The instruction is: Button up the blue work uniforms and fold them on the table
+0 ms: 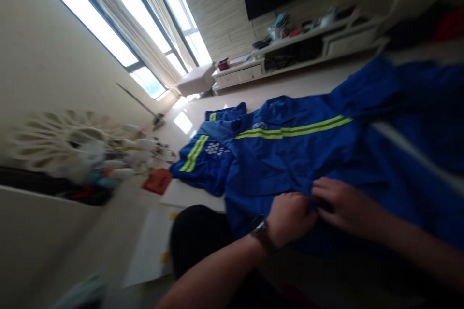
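Note:
A blue work jacket (308,154) with yellow reflective stripes lies spread out in front of me, its collar pointing away. My left hand (292,217), with a watch on the wrist, is closed on the cloth along the jacket's lower front. Right beside it, my right hand (335,205) has its fingers curled onto the same part of the fabric. The two hands nearly touch, and the cloth pinched between the fingers is hidden. To the left of the jacket, a folded blue garment (210,154) shows similar stripes and white printing.
More blue cloth (431,116) lies at the right. An orange-red packet (157,181) and a white sheet (148,246) are at the left. Beyond stand a low white TV cabinet (239,75), a white stool (195,79) and a pale petal-shaped rack (65,140). The picture is blurred.

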A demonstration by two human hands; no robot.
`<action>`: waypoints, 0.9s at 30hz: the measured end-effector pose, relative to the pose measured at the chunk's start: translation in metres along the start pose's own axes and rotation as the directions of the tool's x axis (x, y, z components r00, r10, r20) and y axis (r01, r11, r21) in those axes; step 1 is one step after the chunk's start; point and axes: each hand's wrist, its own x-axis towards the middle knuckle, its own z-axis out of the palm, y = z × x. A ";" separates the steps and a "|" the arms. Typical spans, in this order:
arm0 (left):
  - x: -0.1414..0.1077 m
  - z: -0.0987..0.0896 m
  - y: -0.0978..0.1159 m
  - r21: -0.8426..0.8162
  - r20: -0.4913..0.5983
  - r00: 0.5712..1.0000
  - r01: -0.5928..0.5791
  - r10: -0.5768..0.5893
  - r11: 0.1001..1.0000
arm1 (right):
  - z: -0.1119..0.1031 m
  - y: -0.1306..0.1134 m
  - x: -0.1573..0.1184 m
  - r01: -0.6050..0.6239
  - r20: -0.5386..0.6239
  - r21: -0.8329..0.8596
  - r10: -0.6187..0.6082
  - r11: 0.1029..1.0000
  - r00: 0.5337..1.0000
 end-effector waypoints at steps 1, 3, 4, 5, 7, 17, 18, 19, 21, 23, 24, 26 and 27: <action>-0.001 0.000 0.000 -0.019 -0.014 1.000 0.010 -0.010 1.000 | -0.005 -0.013 0.003 0.018 0.175 -0.100 0.000 0.995 0.985; 0.000 0.007 -0.006 -0.059 -0.038 0.999 0.016 -0.018 0.998 | -0.006 -0.025 0.007 0.023 0.282 -0.243 0.048 0.970 0.958; 0.002 0.014 -0.010 -0.071 -0.051 0.999 0.016 -0.019 0.997 | -0.004 -0.024 0.007 0.037 0.312 -0.276 0.053 0.960 0.949; 0.005 0.022 -0.014 -0.076 -0.060 0.998 0.016 -0.021 0.997 | -0.002 -0.020 0.006 0.051 0.341 -0.293 0.055 0.955 0.938; 0.010 0.032 -0.018 -0.072 -0.068 0.997 0.027 -0.032 0.997 | 0.002 -0.012 0.004 0.056 0.351 -0.325 0.065 0.944 0.934; 0.010 0.026 -0.023 -0.067 -0.121 0.992 0.038 -0.046 0.997 | 0.005 -0.010 0.006 0.138 0.402 -0.421 0.048 0.897 0.914; 0.011 0.026 -0.024 -0.071 -0.128 0.991 0.033 -0.042 0.997 | 0.002 -0.010 0.007 0.138 0.411 -0.409 0.047 0.902 0.910; 0.012 0.026 -0.026 -0.077 -0.129 0.991 0.029 -0.039 0.997 | 0.000 -0.011 0.009 0.129 0.415 -0.389 0.049 0.912 0.909; 0.011 0.022 -0.027 -0.098 -0.135 0.990 0.018 -0.032 0.995 | -0.006 -0.014 0.012 0.085 0.405 -0.320 0.055 0.944 0.913; 0.010 0.015 -0.028 -0.131 -0.158 0.987 -0.008 -0.013 0.991 | -0.012 -0.017 0.016 0.028 0.387 -0.205 0.055 0.978 0.921; 0.010 0.011 -0.027 -0.154 -0.176 0.984 -0.032 0.005 0.987 | -0.015 -0.017 0.018 0.001 0.381 -0.137 0.052 0.991 0.923; 0.011 0.003 -0.026 -0.210 -0.203 0.979 -0.052 0.009 0.976 | -0.020 -0.017 0.020 -0.041 0.366 -0.012 0.043 0.999 0.930; 0.012 0.001 -0.025 -0.240 -0.211 0.977 -0.062 0.010 0.969 | -0.021 -0.017 0.021 -0.062 0.362 0.039 0.043 0.997 0.931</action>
